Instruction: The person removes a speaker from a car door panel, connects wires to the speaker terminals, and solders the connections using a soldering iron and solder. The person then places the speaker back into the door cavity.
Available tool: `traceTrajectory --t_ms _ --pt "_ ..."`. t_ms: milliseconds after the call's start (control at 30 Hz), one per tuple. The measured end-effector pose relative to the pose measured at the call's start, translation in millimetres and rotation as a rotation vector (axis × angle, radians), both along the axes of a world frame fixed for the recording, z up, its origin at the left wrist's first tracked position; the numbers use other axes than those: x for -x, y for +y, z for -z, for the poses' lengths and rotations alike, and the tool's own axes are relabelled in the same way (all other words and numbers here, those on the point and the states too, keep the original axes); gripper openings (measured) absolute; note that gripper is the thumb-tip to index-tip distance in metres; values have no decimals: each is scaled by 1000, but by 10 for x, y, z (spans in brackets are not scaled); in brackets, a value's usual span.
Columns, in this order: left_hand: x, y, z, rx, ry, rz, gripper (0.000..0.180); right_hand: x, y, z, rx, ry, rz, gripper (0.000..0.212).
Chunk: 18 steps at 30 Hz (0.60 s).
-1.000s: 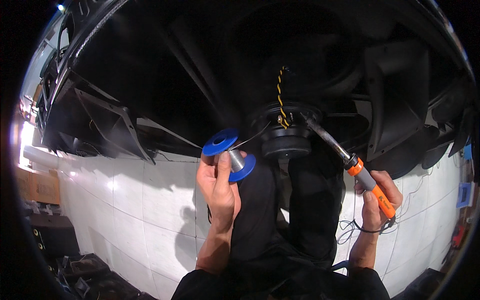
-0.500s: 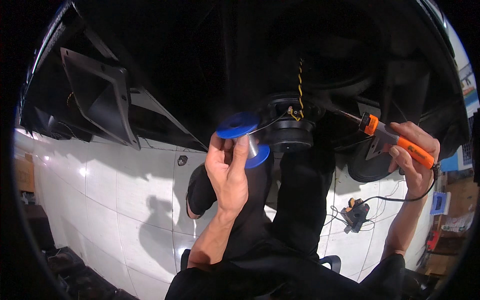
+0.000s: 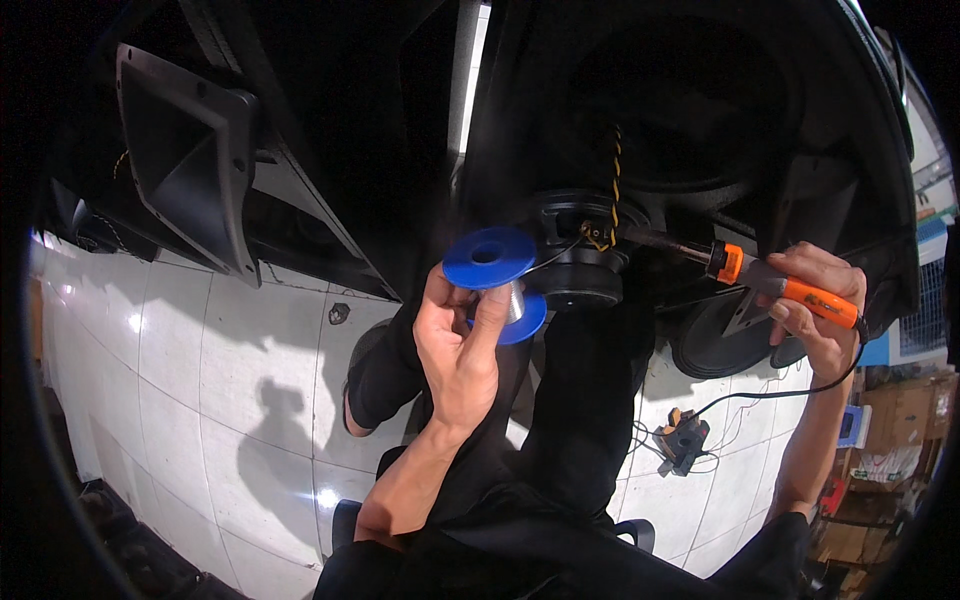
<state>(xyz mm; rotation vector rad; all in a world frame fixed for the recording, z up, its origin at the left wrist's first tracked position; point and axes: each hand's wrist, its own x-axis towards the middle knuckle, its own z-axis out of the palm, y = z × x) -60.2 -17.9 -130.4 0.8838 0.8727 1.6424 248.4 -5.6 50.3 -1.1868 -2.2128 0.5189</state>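
My left hand (image 3: 458,360) is closed around a spool of solder (image 3: 488,258) with blue flanges. A thin strand of solder runs from it to the terminal of a round black speaker driver (image 3: 578,287). In my right hand (image 3: 828,335) is a soldering iron (image 3: 815,302) with an orange and grey handle. Its metal shaft points left, and the tip is at or very close to the terminal, where the strand also ends. A twisted yellow and black wire (image 3: 616,185) comes down to that terminal. Whether the solder is melting is too small to tell.
Black speaker cabinets fill the upper part, with a horn (image 3: 190,150) at the left. The iron's cord hangs near a dark stand (image 3: 683,443) on the white tiled floor (image 3: 240,360). Cardboard boxes (image 3: 905,415) are stacked at the right.
The soldering iron has moved left, bringing its tip to the speaker terminal. The spool stays in my left hand, slightly nearer the driver. The whole view has shifted a little.
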Motion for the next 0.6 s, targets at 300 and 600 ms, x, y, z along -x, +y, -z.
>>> traceTrajectory --t_ms 300,600 --pt "19 20 54 -32 51 5 31 17 74 -20 -6 10 -50 39" --pt "13 28 29 -37 61 7 30 22 83 -15 -6 9 -28 40"
